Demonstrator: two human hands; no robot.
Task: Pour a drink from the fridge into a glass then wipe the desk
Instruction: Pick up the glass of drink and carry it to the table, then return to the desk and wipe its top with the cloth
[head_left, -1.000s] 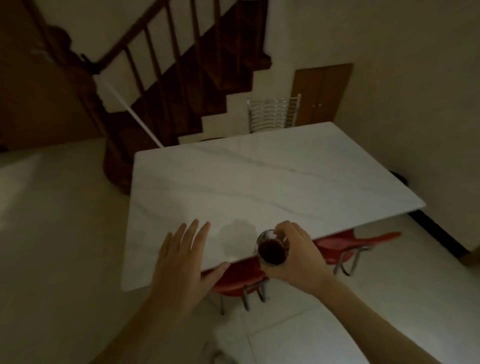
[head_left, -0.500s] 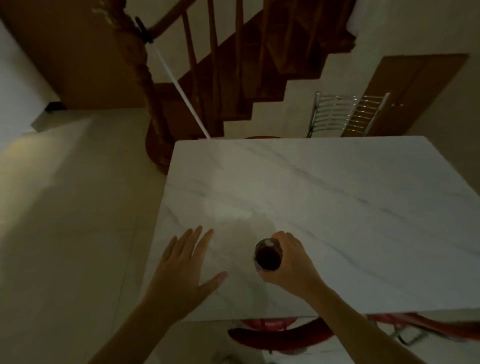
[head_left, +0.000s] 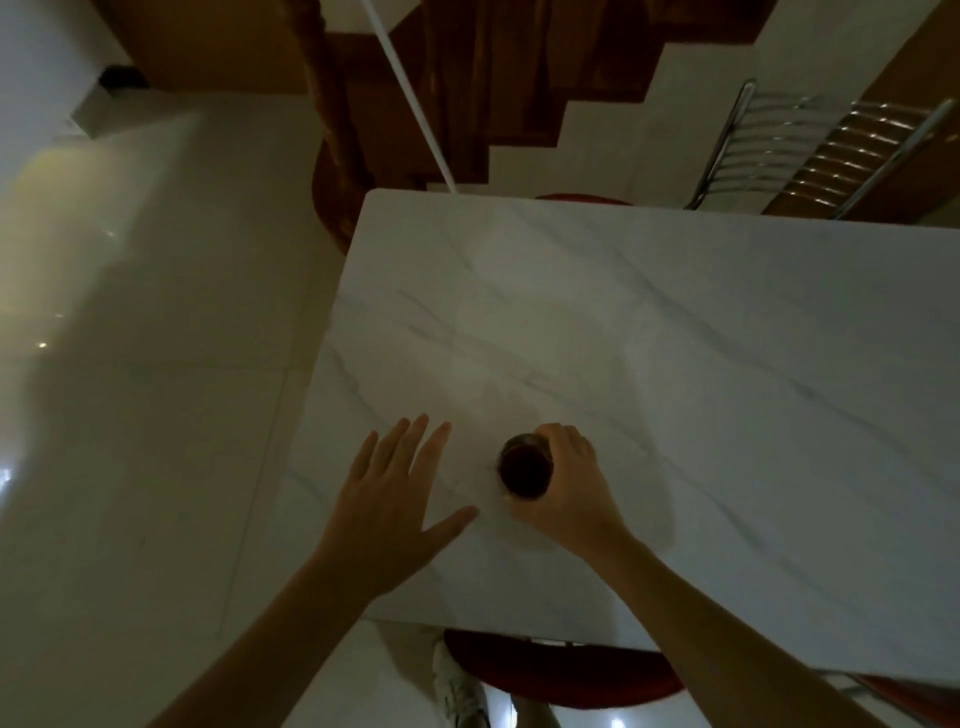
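Right hand wraps small clear glass of dark drink; left hand spread, empty. Glass likely fragile, slippery, spill-prone: grip sidewall.

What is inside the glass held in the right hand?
The glass holds a dark reddish drink nearly to the rim. The right hand wraps its side, hiding whether its base touches the table.
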